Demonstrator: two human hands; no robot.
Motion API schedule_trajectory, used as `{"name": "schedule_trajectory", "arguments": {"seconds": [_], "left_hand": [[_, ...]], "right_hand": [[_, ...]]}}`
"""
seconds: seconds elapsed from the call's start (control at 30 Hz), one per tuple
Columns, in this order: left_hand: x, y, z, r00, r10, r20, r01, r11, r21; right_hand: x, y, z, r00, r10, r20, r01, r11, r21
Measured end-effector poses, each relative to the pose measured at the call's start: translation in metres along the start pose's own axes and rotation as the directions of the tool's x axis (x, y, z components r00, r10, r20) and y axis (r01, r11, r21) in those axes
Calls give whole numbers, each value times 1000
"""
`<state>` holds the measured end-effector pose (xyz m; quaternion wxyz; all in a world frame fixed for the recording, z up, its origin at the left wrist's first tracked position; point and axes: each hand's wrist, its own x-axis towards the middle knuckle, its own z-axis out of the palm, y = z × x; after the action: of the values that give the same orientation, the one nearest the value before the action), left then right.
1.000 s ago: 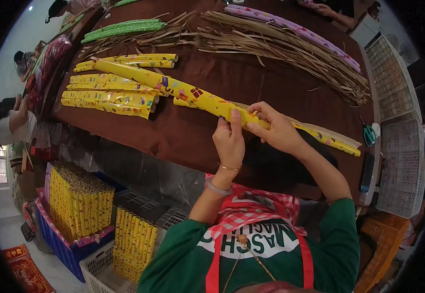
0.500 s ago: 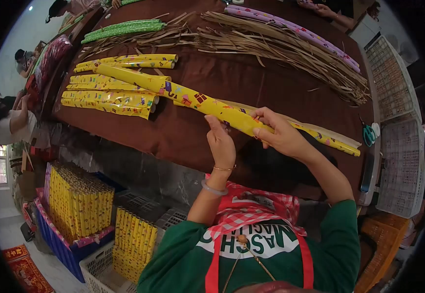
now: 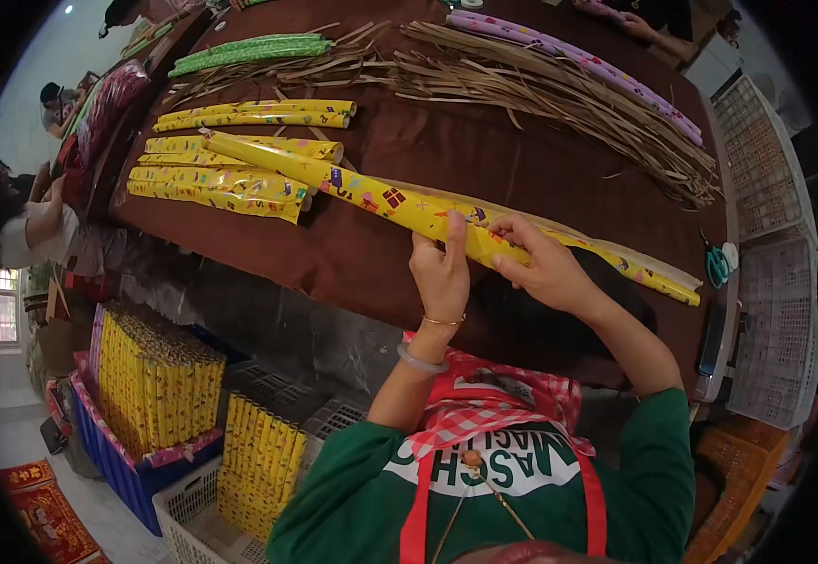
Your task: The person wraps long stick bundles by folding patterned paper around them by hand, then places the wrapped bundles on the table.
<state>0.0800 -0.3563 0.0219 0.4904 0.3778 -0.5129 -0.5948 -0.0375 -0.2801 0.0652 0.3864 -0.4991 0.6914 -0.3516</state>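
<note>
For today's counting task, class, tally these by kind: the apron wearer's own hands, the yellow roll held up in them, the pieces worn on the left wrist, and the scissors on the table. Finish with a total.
Hands: 2 (left hand, right hand)
Yellow printed roll: 1
Wrist pieces: 2 (gold-coloured bracelet, pale bangle)
Teal-handled scissors: 1
Total: 6

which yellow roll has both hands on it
The long slanting roll: the left hand and right hand both hold it, whereas the yellow rolls at the left of the table lie apart from both hands.
</note>
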Motion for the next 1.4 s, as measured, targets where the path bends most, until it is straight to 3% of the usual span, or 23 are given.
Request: {"name": "schedule_trajectory", "arguments": {"seconds": [0.13, 0.2, 0.27, 0.33, 0.4, 0.47, 0.53, 0.57, 0.6, 0.67, 0.73, 0.8, 0.83, 0.9, 0.93, 0.97, 1.03, 1.07, 1.1, 1.13, 1.2, 1.27, 1.4], "left_hand": [[4, -10, -8, 999, 37, -2, -37, 998, -42], [5, -14, -9, 999, 36, -9, -36, 997, -69], [4, -10, -7, 999, -25, -41, 15, 974, -224], [5, -13, -15, 998, -54, -38, 44, 973, -225], [5, -12, -18, 996, -83, -37, 73, 971, -229], [3, -2, -17, 996, -2, -94, 9, 998, 70], [0, -1, -13, 994, 19, -106, -7, 994, 106], [-1, -1, -10, 993, 32, -118, -15, 989, 144], [-1, -10, -7, 984, 109, -142, -92, 989, 118], [-2, 0, -13, 995, 10, -103, 9, 983, 185], [1, -8, -13, 982, 119, -145, -96, 982, 162], [-2, -4, -18, 996, -10, -86, 27, 980, 199], [0, -6, -20, 995, -63, -71, 75, 980, 186], [-1, -11, -20, 995, -59, -75, 69, 988, 137], [-1, -12, -20, 996, -65, -65, 71, 994, 86], [0, -11, -20, 996, -62, -68, 67, 994, 84], [0, -6, -18, 998, 59, -3, -59, 986, -158], [1, -1, -17, 998, 60, -5, -60, 985, -160], [5, 5, -18, 1000, -6, -14, 1, 946, -323], [11, 10, -20, 997, -71, -14, 56, 877, -477], [27, 11, -31, 997, -37, -69, 0, 880, -475], [34, 13, -43, 996, 29, -80, -57, 930, -363], [28, 14, -41, 994, 59, -89, -85, 945, -315]], "right_hand": [[-2, -5, -2, 996, 82, 43, -87, 988, 125], [0, 2, 0, 999, -22, 29, 20, 998, 61], [-1, -3, -3, 999, 3, 52, -8, 996, 85], [0, -5, -4, 997, 29, 77, -37, 993, 110], [2, -5, -5, 997, 26, 70, -25, 1000, -10], [8, -3, -3, 998, 29, 49, -26, 998, -57], [18, -11, -2, 999, 8, 39, -4, 994, -105], [23, -20, -3, 994, 87, 58, -82, 993, -86], [29, -28, 0, 983, 164, 81, -159, 985, -69], [33, -24, 6, 995, 82, 61, -78, 995, -56], [34, -27, 8, 999, -1, 41, 3, 999, -49], [32, -38, 7, 982, 170, 77, -167, 985, -50], [32, -34, 9, 984, 155, 88, -151, 987, -53], [32, -20, 12, 974, 132, 184, -174, 957, 233], [32, -17, 11, 974, 128, 187, -170, 958, 230], [31, -15, 11, 978, 121, 171, -150, 975, 166], [28, -12, 10, 981, 115, 155, -132, 986, 100], [24, -10, 11, 998, -46, 44, 50, 993, -104], [22, -10, 12, 973, -228, -29, 207, 925, -318], [18, -11, 13, 973, -231, -23, 212, 924, -319], [9, -16, 15, 986, -151, -68, 115, 919, -376], [1, -18, 15, 986, -144, -88, 104, 929, -355], [-10, -28, 15, 981, -149, -126, 105, 947, -305]]}}
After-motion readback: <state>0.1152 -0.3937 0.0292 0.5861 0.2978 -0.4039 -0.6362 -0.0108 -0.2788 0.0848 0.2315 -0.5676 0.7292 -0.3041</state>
